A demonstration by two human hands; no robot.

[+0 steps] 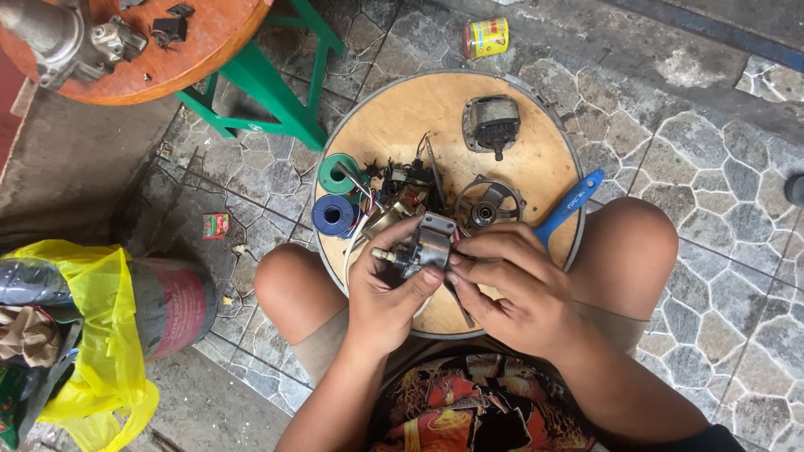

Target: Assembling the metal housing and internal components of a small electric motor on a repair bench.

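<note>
Both hands are gripping a small motor (423,249) at frame centre, over the round wooden board (402,117). Left hand (387,293) is clenching its body, right hand (507,285) pinching its right end. Shaft is pointing left, long axis roughly horizontal. Yellow bag (100,335) at lower left is holding dark clutter. Yellow can (486,38) is lying on its side at top.

i see a yellow can (486,38) on the stone floor (712,209), a green stool frame (276,92), and a yellow plastic bag (92,335) at left.
</note>
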